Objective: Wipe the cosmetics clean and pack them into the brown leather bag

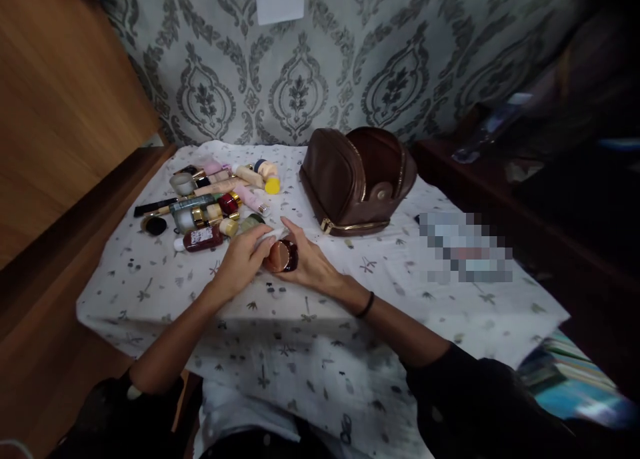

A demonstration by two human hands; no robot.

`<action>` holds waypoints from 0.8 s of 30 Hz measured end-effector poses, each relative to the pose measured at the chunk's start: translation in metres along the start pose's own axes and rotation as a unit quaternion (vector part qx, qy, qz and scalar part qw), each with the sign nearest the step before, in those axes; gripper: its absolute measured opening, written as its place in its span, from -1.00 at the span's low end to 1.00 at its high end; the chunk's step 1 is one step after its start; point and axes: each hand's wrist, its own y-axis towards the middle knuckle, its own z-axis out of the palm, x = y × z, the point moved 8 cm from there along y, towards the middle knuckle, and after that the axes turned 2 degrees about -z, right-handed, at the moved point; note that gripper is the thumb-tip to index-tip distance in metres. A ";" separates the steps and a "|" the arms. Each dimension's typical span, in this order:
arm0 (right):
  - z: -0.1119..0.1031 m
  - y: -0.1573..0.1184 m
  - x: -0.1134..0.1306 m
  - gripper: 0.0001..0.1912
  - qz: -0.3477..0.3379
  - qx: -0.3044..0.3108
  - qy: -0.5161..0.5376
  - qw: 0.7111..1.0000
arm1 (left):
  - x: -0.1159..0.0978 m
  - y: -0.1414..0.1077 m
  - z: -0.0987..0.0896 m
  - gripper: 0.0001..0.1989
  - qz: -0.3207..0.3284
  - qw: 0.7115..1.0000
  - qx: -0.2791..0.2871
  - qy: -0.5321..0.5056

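So both hands are on one little jar, the dark reddish one with a coppery top [281,255], and it sits in front of the brown bag and a bit to its left, just over the near part of the desk [345,352]. The right hand [311,262] is curled round the bag-side of the jar, index finger stretched out past it. The left hand [243,253] is half closed on the opposite side, thumb up against it; its fingertips are kind of hard to make out. There's a dark hair tie [369,305] on the right wrist.

Just past the left hand, left of the bag, there's a whole pile of makeup: a dark red bottle [201,239] with a white cap lying on its side, a green jar [251,223], a pink tube [251,198], a yellow cap [272,185] and some brushes [156,206] poking out on the side farthest from the bag.

The bag [327,179] itself stands unzipped, flap gaping. Right of it there's something flat that's all pixelated [465,249], no clue what. Farther right, off the desk, a clear plastic bottle [493,129] is lying on a dark surface. Behind the bag hangs a patterned curtain [299,89], with a white sheet of paper [280,2] up high.
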 end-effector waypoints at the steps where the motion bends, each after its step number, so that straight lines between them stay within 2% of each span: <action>1: 0.000 0.000 -0.002 0.10 0.023 0.005 0.002 1.000 | -0.008 0.000 0.002 -0.80 0.022 0.999 0.004 0.032; 4: 0.002 0.001 -0.005 0.17 0.067 0.024 0.017 0.997 | -0.030 -0.005 0.010 -0.78 0.086 0.987 0.018 0.136; 9: 0.001 -0.003 -0.001 0.27 0.065 0.020 0.073 0.995 | -0.062 -0.025 0.027 -0.78 0.207 0.942 0.052 0.257; 12: -0.006 -0.013 0.003 0.28 0.060 -0.005 0.112 0.992 | -0.077 -0.045 0.027 -0.79 0.267 0.920 0.048 0.282; 16: -0.015 -0.030 0.008 0.32 0.095 -0.037 0.168 0.980 | -0.090 -0.072 0.019 -0.76 0.311 0.918 0.002 0.246; 20: -0.021 -0.052 0.023 0.29 0.153 -0.071 0.275 0.946 | -0.096 -0.096 0.008 -0.73 0.297 0.943 -0.075 0.131; 22: -0.021 -0.063 0.038 0.19 0.165 -0.075 0.342 0.922 | -0.093 -0.103 0.001 -0.74 0.245 0.961 -0.112 0.056; 24: -0.020 -0.075 0.057 0.10 0.158 -0.069 0.397 0.901 | -0.087 -0.108 -0.005 -0.73 0.160 0.978 -0.132 -0.019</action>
